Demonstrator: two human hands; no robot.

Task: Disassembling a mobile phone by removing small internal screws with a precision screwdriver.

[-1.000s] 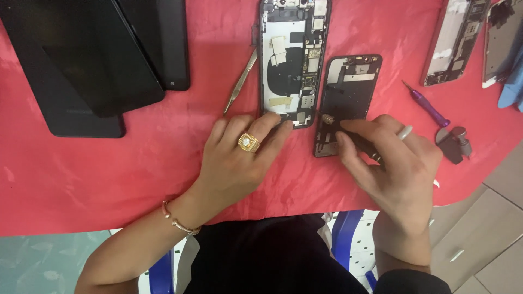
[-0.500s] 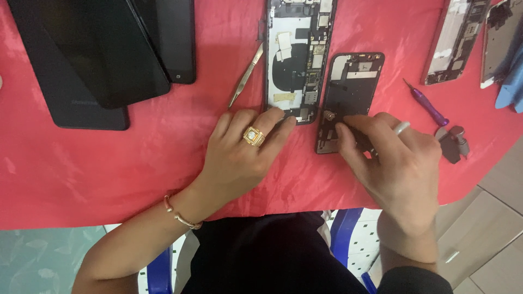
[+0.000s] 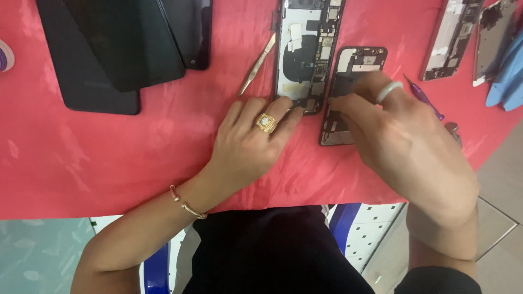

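Two opened phones lie side by side on a red cloth [image 3: 109, 158]. The larger opened phone body [image 3: 306, 51] shows its circuit parts, and my left hand [image 3: 250, 141], with a gold ring, rests flat with its fingertips on that phone's lower edge. Beside it lies a smaller dark phone frame [image 3: 348, 81]. My right hand [image 3: 403, 141], wearing a pale ring, lies over the frame's lower half with pinched fingertips touching its left side. Whether anything small is pinched there is hidden.
Metal tweezers [image 3: 256, 65] lie left of the larger phone. Stacked black phone panels [image 3: 120, 49] sit at the upper left. A purple-handled tool [image 3: 425, 98] lies right of my right hand. More opened phone parts [image 3: 452, 38] and a blue cloth [image 3: 506, 71] are at the upper right.
My right hand has moved up along the small frame, its fingertips now near the frame's middle left. The left hand stays on the larger phone's lower edge.
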